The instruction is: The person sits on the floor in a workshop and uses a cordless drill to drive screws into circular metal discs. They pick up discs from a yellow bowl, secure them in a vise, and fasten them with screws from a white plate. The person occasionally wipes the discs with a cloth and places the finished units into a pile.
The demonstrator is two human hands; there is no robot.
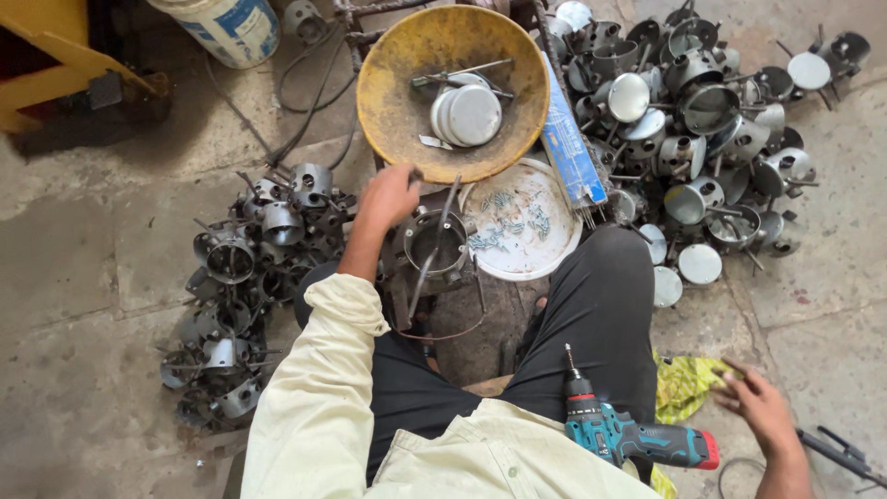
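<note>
My left hand (pixel 388 196) reaches forward to the near rim of a rusty yellow bowl (pixel 397 102), fingers curled; whether it grips anything is unclear. Just below it a metal ring part (pixel 434 242) with a thin rod across it sits on a small stand between my knees. My right hand (pixel 759 404) hangs low at the right over the floor, fingers loosely apart, next to a yellow-green cloth (pixel 684 383). A teal cordless drill (pixel 628 436) rests on my right thigh, untouched. The yellow bowl holds round metal lids (pixel 467 115) and rods.
A white dish of small screws (pixel 522 222) lies beside the ring part, with a blue packet of rods (pixel 568 143) against it. Piles of metal cylinder parts lie left (pixel 249 277) and right (pixel 711 120). A white bucket (pixel 226 28) and yellow frame (pixel 55 46) stand behind.
</note>
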